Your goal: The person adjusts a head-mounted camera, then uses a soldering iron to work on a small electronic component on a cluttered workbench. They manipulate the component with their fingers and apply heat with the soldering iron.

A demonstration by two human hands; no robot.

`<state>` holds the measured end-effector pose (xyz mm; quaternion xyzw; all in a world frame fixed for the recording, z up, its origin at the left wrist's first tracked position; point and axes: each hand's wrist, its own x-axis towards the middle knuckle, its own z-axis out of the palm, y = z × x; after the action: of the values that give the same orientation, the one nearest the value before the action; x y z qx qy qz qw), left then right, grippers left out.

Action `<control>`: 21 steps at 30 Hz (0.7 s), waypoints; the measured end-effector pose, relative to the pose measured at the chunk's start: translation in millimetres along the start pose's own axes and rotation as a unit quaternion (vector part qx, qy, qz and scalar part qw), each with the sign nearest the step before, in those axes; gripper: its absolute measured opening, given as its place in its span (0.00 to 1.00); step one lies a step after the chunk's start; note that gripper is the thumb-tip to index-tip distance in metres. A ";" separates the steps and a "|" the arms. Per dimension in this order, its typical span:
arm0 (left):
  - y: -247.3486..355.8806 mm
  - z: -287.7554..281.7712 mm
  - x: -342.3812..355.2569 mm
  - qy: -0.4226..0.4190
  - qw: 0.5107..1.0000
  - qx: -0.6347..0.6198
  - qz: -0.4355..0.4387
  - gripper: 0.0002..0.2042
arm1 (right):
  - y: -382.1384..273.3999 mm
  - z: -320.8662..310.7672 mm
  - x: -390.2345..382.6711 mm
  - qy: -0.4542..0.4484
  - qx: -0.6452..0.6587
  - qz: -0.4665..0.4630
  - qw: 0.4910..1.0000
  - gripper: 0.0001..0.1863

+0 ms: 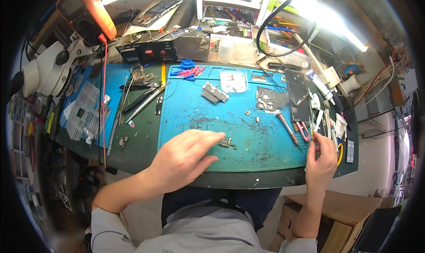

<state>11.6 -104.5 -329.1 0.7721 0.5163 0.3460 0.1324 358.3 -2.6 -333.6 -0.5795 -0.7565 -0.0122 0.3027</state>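
Observation:
My left hand (186, 158) hovers over the blue mat (208, 118) with thumb and fingers apart, holding nothing. Just beyond its fingertips lies a small metal circuit part (228, 143). My right hand (321, 158) is at the mat's right edge, fingers curled around something thin among the tools, too small to make out. Beside it lie pink-handled tool (303, 131) and a pen-shaped tool (287, 128). Farther back on the mat are a phone frame with board (265, 98), a grey module (214, 93) and a clear small box (234, 84).
An orange multimeter (79, 11) and white microscope (46, 69) stand at the left, near clear organiser boxes (84, 111). Pliers and probes (141, 100) lie left of the mat. A black cable loop (261, 42) hangs at the back. A wooden cabinet (336, 202) is at lower right.

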 end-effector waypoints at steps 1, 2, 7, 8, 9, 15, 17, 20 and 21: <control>0.7 4.6 9.8 -0.008 1.000 0.003 0.013 0.27 | 7.0 -1.4 -0.3 -0.008 -0.007 0.015 1.000 0.14; 1.1 8.4 18.7 -0.016 1.000 0.006 0.026 0.28 | 12.8 -2.4 -0.8 -0.015 -0.013 0.029 0.999 0.13; -12.4 15.5 35.2 -0.058 0.994 0.060 0.070 0.29 | 21.3 -1.0 0.3 0.000 -0.012 0.052 0.999 0.13; -12.7 15.0 36.5 -0.058 0.994 0.061 0.072 0.29 | 17.5 -1.0 2.4 -0.006 -0.006 0.070 0.998 0.13; -13.6 14.6 37.8 -0.058 0.994 0.063 0.074 0.29 | 19.9 2.5 4.7 0.022 -0.032 0.021 0.999 0.12; -26.4 9.9 38.3 -0.042 0.997 0.058 0.015 0.29 | -26.9 6.7 30.8 -0.051 0.080 -0.021 0.995 0.11; -27.8 4.1 34.5 -0.025 0.998 0.047 0.022 0.29 | -50.3 12.2 41.2 -0.124 0.112 -0.050 0.985 0.10; -31.8 3.6 33.9 0.000 0.999 0.046 0.025 0.28 | -71.1 25.2 56.0 -0.170 0.086 -0.155 0.969 0.09; -33.0 3.7 34.2 0.009 0.999 0.048 0.024 0.28 | -77.3 28.9 59.0 -0.195 0.086 -0.147 0.966 0.09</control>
<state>-1.4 -59.3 -336.7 0.7867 0.5150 0.3303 0.0823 268.5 34.0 -303.6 -0.4246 -0.8761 0.1217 0.1933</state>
